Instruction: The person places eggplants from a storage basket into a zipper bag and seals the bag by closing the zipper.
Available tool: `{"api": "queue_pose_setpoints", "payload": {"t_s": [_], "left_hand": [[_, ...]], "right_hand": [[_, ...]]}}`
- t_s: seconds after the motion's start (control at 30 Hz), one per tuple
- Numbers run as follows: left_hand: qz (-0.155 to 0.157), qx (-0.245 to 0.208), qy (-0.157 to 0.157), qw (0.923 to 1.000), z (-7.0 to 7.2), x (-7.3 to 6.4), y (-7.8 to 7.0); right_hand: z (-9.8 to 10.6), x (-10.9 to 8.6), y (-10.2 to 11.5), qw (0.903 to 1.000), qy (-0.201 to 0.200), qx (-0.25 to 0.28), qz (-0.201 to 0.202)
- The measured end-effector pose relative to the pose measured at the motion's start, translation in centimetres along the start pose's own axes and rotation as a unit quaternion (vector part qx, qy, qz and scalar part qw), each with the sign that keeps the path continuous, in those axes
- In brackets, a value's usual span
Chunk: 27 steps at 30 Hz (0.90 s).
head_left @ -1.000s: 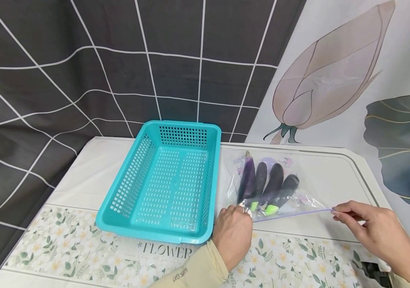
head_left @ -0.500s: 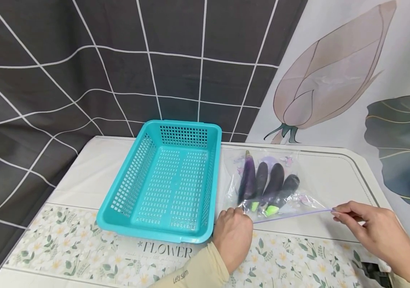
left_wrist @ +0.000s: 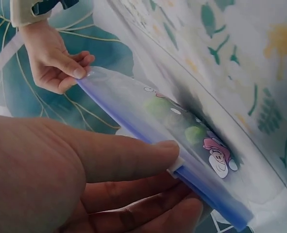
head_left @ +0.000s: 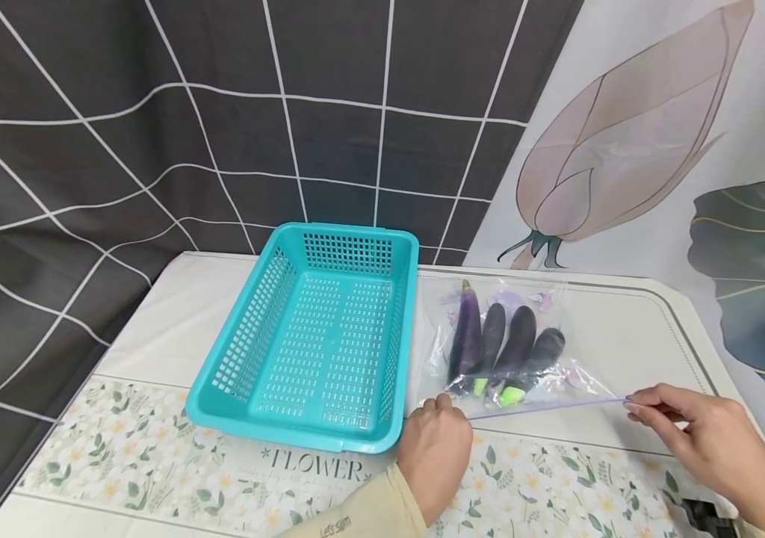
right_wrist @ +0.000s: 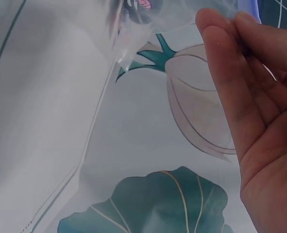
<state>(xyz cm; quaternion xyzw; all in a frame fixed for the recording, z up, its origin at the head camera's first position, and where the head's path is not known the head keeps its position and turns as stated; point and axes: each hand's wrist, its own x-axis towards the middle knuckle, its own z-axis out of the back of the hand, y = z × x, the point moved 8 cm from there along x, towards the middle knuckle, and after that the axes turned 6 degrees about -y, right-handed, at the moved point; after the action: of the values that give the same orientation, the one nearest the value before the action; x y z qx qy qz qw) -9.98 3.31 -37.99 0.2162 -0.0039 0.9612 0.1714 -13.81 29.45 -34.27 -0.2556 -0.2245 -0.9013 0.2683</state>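
Note:
A clear zip bag (head_left: 577, 377) lies on the table with several dark purple eggplants (head_left: 468, 332) inside. Two of them show bright green patches at the near end. My left hand (head_left: 435, 456) is at the left part of the bag's purple zip strip. In the left wrist view its thumb and fingers pinch the strip at a small white slider (left_wrist: 176, 167), partly hidden by the thumb. At the strip's right end, my right hand (head_left: 705, 433) pinches the bag's corner between thumb and fingertips. The strip runs taut between both hands.
A turquoise plastic basket (head_left: 302, 437) with nothing in it stands just left of the bag and my left hand. Dark gridded cloth (head_left: 329, 134) hangs behind the table. A dark object (head_left: 705, 515) sits by my right wrist.
The head view has shifted slightly. My left hand has moved a little toward the near left against the bag. The right hand keeps its pinch on the corner.

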Motion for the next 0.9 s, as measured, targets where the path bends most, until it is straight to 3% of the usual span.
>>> {"api": "queue_pose_setpoints", "payload": {"t_s": [0.53, 0.9], "left_hand": [[0.015, -0.009, -0.008, 0.9998, -0.4, -1.1, 0.2], [-0.003, 0.029, -0.033, 0.9990, -0.7, -1.7, 0.0]], "right_hand": [[-0.6, -1.8, -0.8, 0.9996, -0.007, 0.025, -0.007], [-1.1, -2.2, -1.0, 0.9997, 0.006, 0.018, -0.019]]}}
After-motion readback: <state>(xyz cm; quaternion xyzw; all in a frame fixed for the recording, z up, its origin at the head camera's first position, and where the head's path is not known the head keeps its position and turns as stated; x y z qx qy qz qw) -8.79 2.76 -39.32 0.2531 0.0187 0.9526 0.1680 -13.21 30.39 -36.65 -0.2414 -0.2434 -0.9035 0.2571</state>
